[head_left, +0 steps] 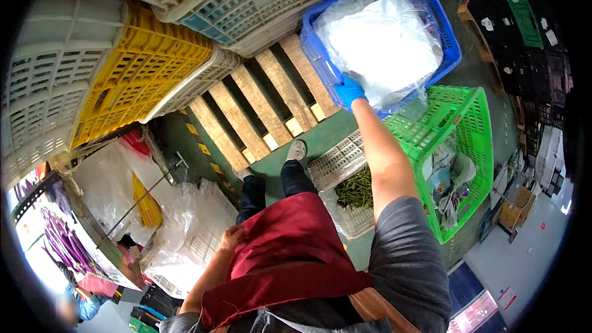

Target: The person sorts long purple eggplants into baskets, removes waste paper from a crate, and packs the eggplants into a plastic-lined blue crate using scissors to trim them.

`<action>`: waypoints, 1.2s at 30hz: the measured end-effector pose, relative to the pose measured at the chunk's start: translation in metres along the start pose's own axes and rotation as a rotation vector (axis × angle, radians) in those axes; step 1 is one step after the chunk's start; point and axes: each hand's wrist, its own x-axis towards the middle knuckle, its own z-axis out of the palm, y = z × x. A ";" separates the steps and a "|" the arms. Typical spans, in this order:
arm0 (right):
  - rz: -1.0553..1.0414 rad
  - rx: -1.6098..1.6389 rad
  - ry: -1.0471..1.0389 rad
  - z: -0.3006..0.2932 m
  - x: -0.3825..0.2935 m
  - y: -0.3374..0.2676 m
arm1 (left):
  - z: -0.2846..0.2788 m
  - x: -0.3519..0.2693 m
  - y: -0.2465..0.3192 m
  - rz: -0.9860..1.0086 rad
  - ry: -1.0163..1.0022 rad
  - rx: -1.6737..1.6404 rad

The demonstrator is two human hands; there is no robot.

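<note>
My right hand (350,90), in a blue glove, reaches forward to the near left edge of a blue plastic crate (451,51). Its fingers lie at the rim and the clear plastic liner (333,27); whether they grip is hard to tell. A bright white sheet or bag (379,46) fills the crate. My bare left hand (233,237) is by the side of the dark red apron (286,236), its fingers curled at the cloth. Below the blue crate stands a green plastic crate (483,148) with bags and scraps inside. Green beans (356,189) lie in a white crate (340,157).
A slatted wooden pallet (259,97) lies ahead of my feet. Stacked white crates (51,60) and a yellow crate (143,64) rise at the left. Purple eggplants (67,240) lie on a table at the far left, near another person (85,303). Black crates (522,69) stand at the right.
</note>
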 end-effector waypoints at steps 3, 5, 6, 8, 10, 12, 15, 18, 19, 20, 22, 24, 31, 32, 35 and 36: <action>0.055 -0.074 -0.039 -0.024 0.011 -0.036 | 0.003 0.001 -0.007 -0.022 0.028 -0.019; -0.153 -0.166 0.417 -0.007 0.025 -0.033 | 0.005 0.001 -0.009 -0.025 0.042 0.006; -0.113 -0.291 0.379 -0.017 0.017 -0.064 | 0.009 0.002 -0.015 -0.025 0.055 -0.005; -0.114 -0.329 0.572 -0.008 0.026 -0.067 | 0.012 0.005 -0.023 0.007 0.091 0.076; -0.149 -0.198 0.740 -0.010 0.026 -0.078 | 0.013 0.007 -0.037 0.045 0.117 0.046; -0.287 0.086 0.933 -0.016 0.020 -0.079 | 0.009 0.012 -0.051 0.094 0.126 -0.080; -0.410 0.253 0.900 -0.030 -0.008 -0.096 | 0.007 0.018 -0.061 0.134 0.193 -0.239; -0.432 0.310 0.586 -0.013 0.012 -0.069 | 0.007 0.018 -0.062 0.117 0.214 -0.218; -0.392 0.365 0.445 -0.008 0.025 -0.049 | 0.006 0.019 -0.062 0.134 0.204 -0.223; -0.386 0.565 0.398 -0.005 0.041 -0.028 | 0.006 0.021 -0.062 0.153 0.195 -0.229; -0.239 0.665 0.283 -0.018 0.033 -0.056 | 0.005 0.027 -0.076 0.178 0.202 -0.265; -0.052 0.636 0.092 -0.024 0.031 -0.064 | 0.004 0.030 -0.082 0.178 0.208 -0.272; 0.196 0.355 -0.121 -0.008 0.057 -0.025 | 0.008 0.025 -0.068 0.253 0.294 -0.074; 0.209 0.350 -0.106 -0.006 0.059 -0.030 | 0.005 0.034 -0.089 0.307 0.327 0.002; 0.243 0.397 0.022 0.001 0.059 -0.034 | 0.009 0.029 -0.078 0.460 0.413 0.363; 0.271 0.364 -0.011 0.000 0.064 -0.025 | 0.006 0.021 -0.066 0.510 0.443 0.510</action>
